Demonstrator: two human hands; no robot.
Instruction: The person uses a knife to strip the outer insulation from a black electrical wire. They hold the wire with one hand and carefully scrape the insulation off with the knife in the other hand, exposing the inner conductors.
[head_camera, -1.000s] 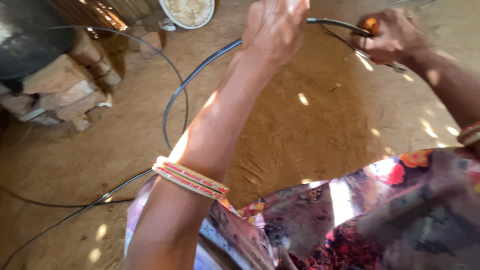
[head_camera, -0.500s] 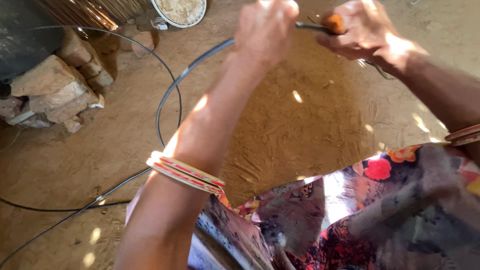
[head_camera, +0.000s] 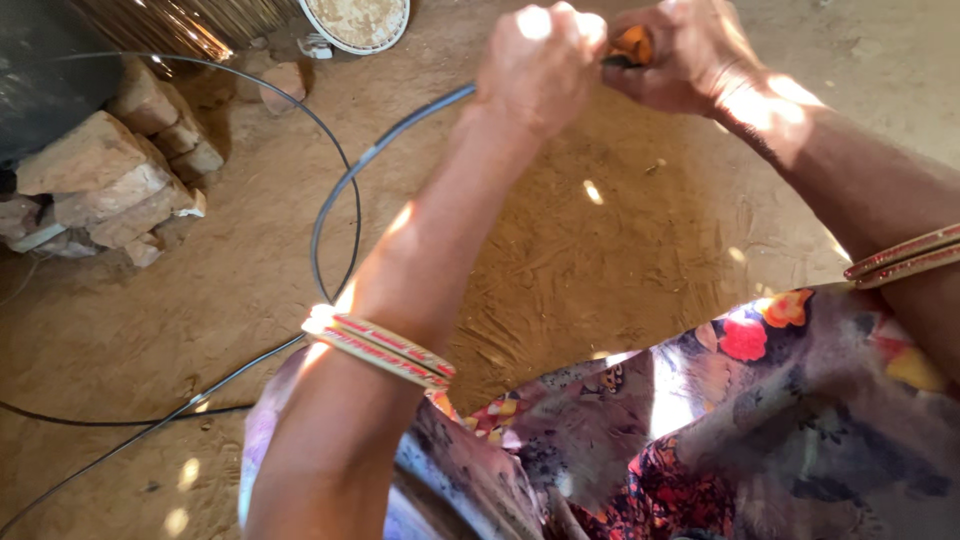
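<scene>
I see bare brown dirt floor open between arms and toward right edge. Stack of rough tan stones crowds left edge; round pale woven tray cut by top edge. Thin black cable loops over floor, rises to my left hand, clenched on it near top edge. My right hand touches left, fist closed on small orange-handled tool. Both forearms stretched forward, striped bangles on left wrist, flowered cloth below.

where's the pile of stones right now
In the head view, the pile of stones sits at the far left on the dirt floor, beside the looping black cable.
</scene>
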